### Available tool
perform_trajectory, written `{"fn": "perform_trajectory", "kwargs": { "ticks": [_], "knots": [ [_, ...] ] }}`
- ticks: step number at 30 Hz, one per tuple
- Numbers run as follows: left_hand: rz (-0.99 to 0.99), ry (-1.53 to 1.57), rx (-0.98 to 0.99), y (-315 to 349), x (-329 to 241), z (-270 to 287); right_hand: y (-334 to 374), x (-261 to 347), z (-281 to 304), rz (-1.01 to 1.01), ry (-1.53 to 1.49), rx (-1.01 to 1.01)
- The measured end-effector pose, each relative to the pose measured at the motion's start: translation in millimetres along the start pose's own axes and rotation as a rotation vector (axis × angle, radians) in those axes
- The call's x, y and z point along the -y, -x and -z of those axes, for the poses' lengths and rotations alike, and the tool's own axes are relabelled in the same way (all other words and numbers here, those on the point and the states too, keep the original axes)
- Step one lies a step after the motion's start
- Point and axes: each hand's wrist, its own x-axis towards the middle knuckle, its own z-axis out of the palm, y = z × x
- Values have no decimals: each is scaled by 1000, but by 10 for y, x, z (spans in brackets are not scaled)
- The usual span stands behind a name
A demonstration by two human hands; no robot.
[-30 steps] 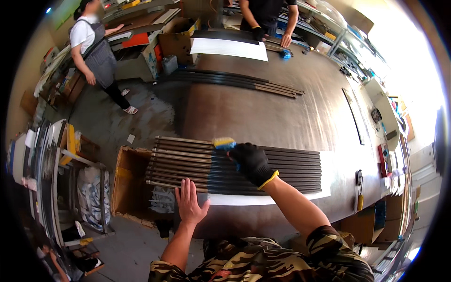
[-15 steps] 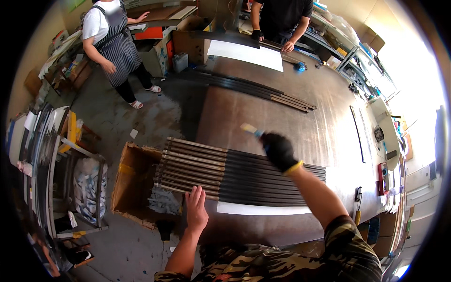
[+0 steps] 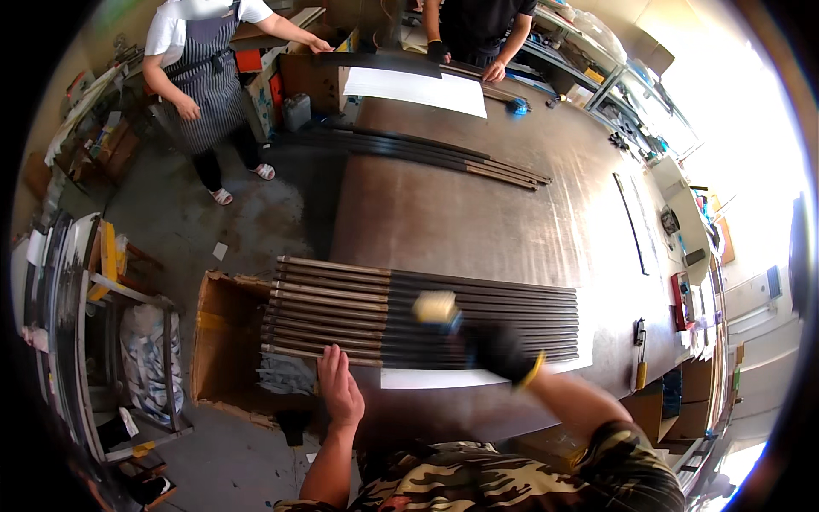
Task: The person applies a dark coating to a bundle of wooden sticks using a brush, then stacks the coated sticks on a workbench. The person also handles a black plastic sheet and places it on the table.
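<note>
Brown worktable [image 3: 444, 222], white sheet [image 3: 426, 378], row of strips [image 3: 512, 317]

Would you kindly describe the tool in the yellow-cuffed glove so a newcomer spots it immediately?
Start at the big brown table and its nearer row of long strips. Over them, the black-gloved right hand holds a brush-like tool. Its pale yellow end stands out against the strips' dark right half.

The slats [image 3: 394, 319] look metallic, dull brown at one end, matt black beyond. The smooth brown surface [image 3: 444, 218] shines; the box [image 3: 226, 371] is rough cardboard; a matt cloth glove [image 3: 505, 348] covers the right hand [image 3: 499, 352].
</note>
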Motion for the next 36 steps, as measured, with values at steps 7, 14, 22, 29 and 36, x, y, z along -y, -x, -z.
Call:
{"fn": "perform_trajectory", "kwargs": {
  "ticks": [7, 14, 22, 29, 36],
  "knots": [
    [11, -55, 20, 1, -14, -13, 277, -861, 400, -352, -527, -273],
    [60, -164, -24, -19, -98, -70, 576, -128, -547, 321, 293, -313],
    [404, -566, -78, 606, -314, -39, 648, -1541, 972, -342, -313, -498],
    [533, -790, -40, 1332, -1631, -988, 1520, -1201, 551, 280, 72, -199],
    [548, -759, -90, 1314, -1757, -1201, 1561, -2437, 1101, -257, -780, -167]
  ]
}}
